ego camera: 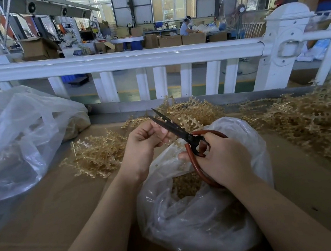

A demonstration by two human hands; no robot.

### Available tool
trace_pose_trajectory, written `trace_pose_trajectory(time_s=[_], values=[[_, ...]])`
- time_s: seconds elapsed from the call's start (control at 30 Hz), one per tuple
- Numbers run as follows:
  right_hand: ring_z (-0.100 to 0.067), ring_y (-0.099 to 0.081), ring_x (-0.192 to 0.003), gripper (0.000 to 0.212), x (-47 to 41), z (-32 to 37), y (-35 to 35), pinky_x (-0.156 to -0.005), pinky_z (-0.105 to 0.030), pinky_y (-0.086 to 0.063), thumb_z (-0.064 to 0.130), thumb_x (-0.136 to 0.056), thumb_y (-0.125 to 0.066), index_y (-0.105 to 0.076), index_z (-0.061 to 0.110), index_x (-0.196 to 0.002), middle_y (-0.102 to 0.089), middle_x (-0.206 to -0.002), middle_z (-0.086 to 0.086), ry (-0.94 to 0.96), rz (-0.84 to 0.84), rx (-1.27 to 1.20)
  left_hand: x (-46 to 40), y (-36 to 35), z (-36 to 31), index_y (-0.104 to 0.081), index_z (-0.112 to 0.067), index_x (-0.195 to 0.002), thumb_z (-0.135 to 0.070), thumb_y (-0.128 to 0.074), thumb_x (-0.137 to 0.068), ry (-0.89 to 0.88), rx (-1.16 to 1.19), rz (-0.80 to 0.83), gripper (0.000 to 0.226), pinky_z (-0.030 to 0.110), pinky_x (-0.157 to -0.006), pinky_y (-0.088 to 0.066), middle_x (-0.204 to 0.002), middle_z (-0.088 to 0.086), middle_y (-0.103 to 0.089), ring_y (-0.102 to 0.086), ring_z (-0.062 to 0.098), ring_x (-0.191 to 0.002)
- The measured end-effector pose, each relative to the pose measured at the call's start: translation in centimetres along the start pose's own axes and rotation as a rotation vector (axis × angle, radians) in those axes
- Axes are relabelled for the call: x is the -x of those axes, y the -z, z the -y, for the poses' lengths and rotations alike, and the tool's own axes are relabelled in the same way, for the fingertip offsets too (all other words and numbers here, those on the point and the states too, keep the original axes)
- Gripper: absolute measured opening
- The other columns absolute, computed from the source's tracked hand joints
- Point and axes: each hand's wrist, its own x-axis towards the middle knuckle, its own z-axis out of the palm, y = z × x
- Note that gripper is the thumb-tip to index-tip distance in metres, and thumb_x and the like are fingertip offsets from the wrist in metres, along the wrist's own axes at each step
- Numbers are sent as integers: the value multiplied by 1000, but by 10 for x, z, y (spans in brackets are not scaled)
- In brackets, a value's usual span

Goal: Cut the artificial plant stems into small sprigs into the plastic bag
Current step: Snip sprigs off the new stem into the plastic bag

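Note:
My right hand [224,160] grips red-handled scissors [184,135] with dark blades parted, pointing up and to the left. My left hand [145,143] pinches a thin tan plastic stem [176,142] beside the blades, over the open mouth of a clear plastic bag [201,214]. Small tan sprigs [184,185] lie inside that bag. Piles of uncut tan stems lie on the table: one on the left [97,153], one behind the hands [190,112], and a big one on the right [312,121].
A cardboard sheet [46,211] covers the table. A second, larger clear bag [17,138] with tan pieces sits at the left. A white fence rail [132,59] runs across behind the table. Beyond it lies a workshop floor with boxes, a fan and a seated person.

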Motion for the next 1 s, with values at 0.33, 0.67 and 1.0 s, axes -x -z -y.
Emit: trace_pose_trajectory(time_s=[0.33,0.67,1.0], values=[[0,-54,-74,82,1,0,0,-64,-19,-46,97,-64,-31,-67,31,-96,-66,-84,18,12,-40,-8,2,-4,-1,-63,10,-96,10,-56,-91,-8,-80,11,8,18,-70,-49,-78,5,-65,-58,6,-69],[-1,-57,-71,76,-1,-2,-1,-62,-19,-50,97,-65,-36,-66,30,-90,-64,-80,17,10,-19,23,3,-10,-5,-59,13,-101,15,-51,-92,-71,-80,-10,12,19,-65,-49,-77,6,-66,-61,11,-68],[-1,-57,-76,87,0,0,0,-64,-14,-44,101,-61,-26,-67,33,-97,-65,-85,20,2,-10,-33,3,-8,-2,-66,-1,-92,11,-47,-96,-96,-122,-55,23,14,-63,-48,-78,8,-70,-66,10,-67]])
